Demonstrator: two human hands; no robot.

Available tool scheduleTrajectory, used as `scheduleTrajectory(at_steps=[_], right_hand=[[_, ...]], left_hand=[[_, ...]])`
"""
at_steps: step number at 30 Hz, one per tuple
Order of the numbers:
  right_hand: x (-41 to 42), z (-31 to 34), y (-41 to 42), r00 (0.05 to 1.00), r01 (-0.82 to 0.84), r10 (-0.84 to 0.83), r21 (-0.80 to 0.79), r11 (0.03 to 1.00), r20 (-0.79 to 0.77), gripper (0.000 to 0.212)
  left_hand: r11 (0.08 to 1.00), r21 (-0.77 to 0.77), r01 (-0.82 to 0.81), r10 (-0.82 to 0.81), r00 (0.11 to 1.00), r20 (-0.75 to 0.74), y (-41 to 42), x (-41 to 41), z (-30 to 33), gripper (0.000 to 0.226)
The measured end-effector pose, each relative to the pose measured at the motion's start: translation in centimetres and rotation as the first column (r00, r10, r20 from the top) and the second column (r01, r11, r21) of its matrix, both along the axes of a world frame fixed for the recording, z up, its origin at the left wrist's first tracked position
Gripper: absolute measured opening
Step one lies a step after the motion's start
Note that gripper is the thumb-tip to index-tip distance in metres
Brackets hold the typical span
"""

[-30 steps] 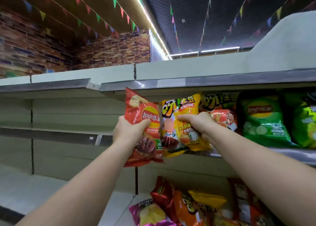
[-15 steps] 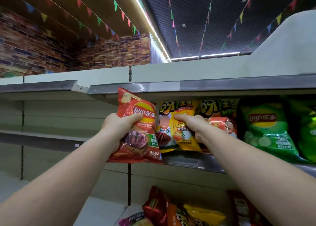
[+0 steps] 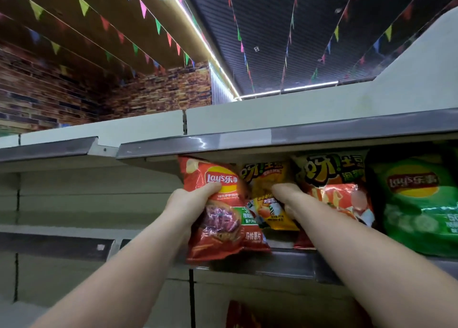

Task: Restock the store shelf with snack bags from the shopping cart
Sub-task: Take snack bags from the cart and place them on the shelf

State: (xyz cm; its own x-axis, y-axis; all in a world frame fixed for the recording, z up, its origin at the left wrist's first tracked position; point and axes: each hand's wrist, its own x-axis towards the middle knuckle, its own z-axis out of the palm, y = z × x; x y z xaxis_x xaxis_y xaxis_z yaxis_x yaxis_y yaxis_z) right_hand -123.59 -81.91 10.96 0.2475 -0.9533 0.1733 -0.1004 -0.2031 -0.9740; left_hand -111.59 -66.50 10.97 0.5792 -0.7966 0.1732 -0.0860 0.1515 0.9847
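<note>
A glossy red Lay's crisp bag (image 3: 220, 211) is gripped by the left hand (image 3: 190, 203), the thumb laid across the front just under the yellow logo and the other fingers hidden behind the packet. The bag is held upright at the left end of the grey metal store shelf (image 3: 285, 262); its top corner is tucked under the grey metal shelf above (image 3: 247, 141), and its lower edge hangs in front of the store shelf's front lip. Whether its base rests on the shelf cannot be told.

Just to the right of the red bag, a yellow snack bag with bold Chinese lettering (image 3: 269, 196) stands on the same shelf. The right hand (image 3: 288, 196) is curled around this yellow bag at its middle, fingertips sunk into the foil.

Further right of the red bag, and touching the yellow one, an orange and dark-green snack bag with the same lettering (image 3: 334, 191) is seen, partly covered by the right forearm. Beyond that, a green Lay's crisp bag (image 3: 416, 203) leans at the frame's right edge.

Below the red bag, on a lower level, the top of another red packet (image 3: 238, 314) is visible. Above the shelving, strings of coloured pennant flags (image 3: 138, 12) are hung under the ceiling.
</note>
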Motion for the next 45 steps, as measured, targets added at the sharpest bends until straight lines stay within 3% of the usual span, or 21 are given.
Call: scheduleTrajectory(at_steps=[2, 10, 15, 17, 23, 29, 33, 38, 40, 43, 45], right_hand=[[-0.1, 0.1, -0.8, 0.998, 0.057, -0.057, -0.002, 0.998, -0.035, 0.013], [2.8, 0.1, -4.0, 0.993, 0.102, -0.101, -0.022, 0.994, 0.055, 0.055], [3.7, 0.0, -7.5, 0.985, 0.17, -0.169, -0.097, 0.981, 0.021, 0.026], [3.7, 0.2, -8.0, 0.985, 0.174, -0.173, -0.132, 0.976, 0.025, 0.024], [4.1, -0.2, -7.4, 0.973, 0.194, -0.21, -0.162, 0.968, -0.092, 0.048], [3.6, -0.7, -7.1, 0.918, 0.242, -0.321, -0.309, 0.92, -0.235, 0.045], [3.5, -0.8, -6.8, 0.848, 0.314, -0.425, -0.347, 0.884, -0.316, 0.053], [4.4, 0.0, -5.2, 0.825, 0.35, -0.494, -0.437, 0.828, -0.275, 0.077], [3.9, 0.4, -4.0, 0.845, 0.291, -0.447, -0.449, 0.845, -0.294, 0.065], [2.7, 0.5, -1.8, 0.93, 0.143, -0.251, -0.364, 0.92, -0.268, 0.025], [2.2, 0.1, -0.4, 0.961, 0.116, -0.183, -0.298, 0.947, -0.208, 0.024]], left_hand=[[0.999, -0.007, 0.035, -0.036, 0.999, -0.024, -1.2, 0.5, 0.0, 0.049], [0.991, 0.023, 0.131, -0.13, 0.99, -0.047, -4.0, 1.9, -0.7, 0.063], [0.989, 0.035, 0.143, -0.142, 0.989, -0.04, -4.3, 2.8, -0.7, 0.062], [0.988, 0.033, 0.148, -0.146, 0.988, -0.041, -4.4, 3.3, -0.7, 0.063], [0.986, 0.025, 0.164, -0.162, 0.986, -0.041, -5.4, 3.8, -0.7, 0.064], [0.982, 0.036, 0.186, -0.184, 0.981, -0.057, -6.4, 4.1, -1.0, 0.064], [0.977, 0.045, 0.207, -0.204, 0.977, -0.059, -6.7, 4.0, -1.1, 0.062], [0.977, 0.051, 0.208, -0.205, 0.977, -0.058, -7.3, 3.6, -1.3, 0.05], [0.978, 0.052, 0.201, -0.198, 0.978, -0.062, -7.6, 3.3, -1.2, 0.046], [0.979, 0.051, 0.198, -0.195, 0.979, -0.066, -8.5, 2.9, -1.0, 0.046], [0.978, 0.047, 0.203, -0.199, 0.977, -0.076, -9.4, 2.4, -0.6, 0.049]])
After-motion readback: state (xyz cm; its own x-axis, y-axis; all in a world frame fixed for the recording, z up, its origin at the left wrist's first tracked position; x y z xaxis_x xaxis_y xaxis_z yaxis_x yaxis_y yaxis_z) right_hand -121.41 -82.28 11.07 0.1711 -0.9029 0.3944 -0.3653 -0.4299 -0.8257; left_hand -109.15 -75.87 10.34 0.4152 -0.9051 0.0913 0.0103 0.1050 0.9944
